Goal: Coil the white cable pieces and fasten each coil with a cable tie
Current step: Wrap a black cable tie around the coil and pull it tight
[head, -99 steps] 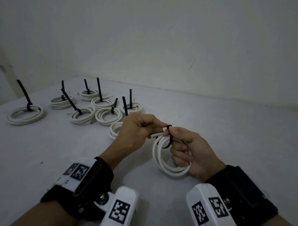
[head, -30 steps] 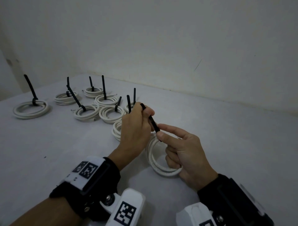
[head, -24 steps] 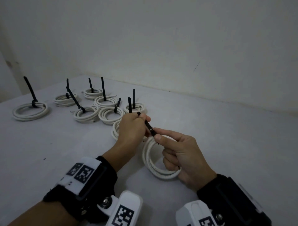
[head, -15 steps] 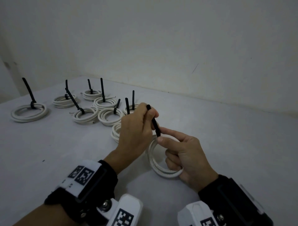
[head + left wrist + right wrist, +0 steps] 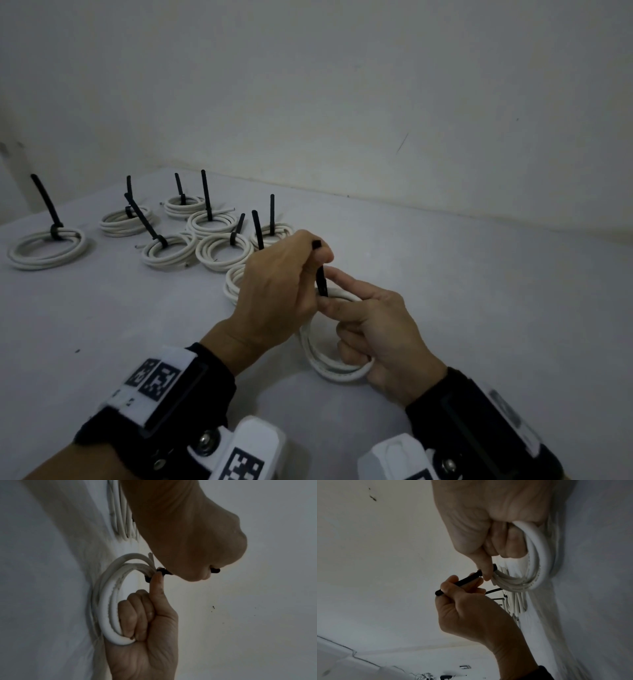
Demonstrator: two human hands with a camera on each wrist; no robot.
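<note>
A white cable coil (image 5: 325, 363) stands on edge on the grey table, held by my right hand (image 5: 373, 329), whose lower fingers curl through the loop (image 5: 109, 615). Its thumb and forefinger press at the top of the coil, where a black cable tie (image 5: 321, 277) is closed around the strands (image 5: 505, 580). My left hand (image 5: 284, 284) pinches the tie's free tail (image 5: 462, 581) and holds it upward. The tie's head is hidden behind the fingers.
Several tied white coils (image 5: 219, 251) with black tie tails sticking up lie on the table at the far left; one coil (image 5: 233, 284) lies just behind my left hand. A wall runs along the table's far edge.
The tie was a loose loop at the coil's top; my left hand has since pulled its tail up and out, and the loop now sits tight around the strands.
</note>
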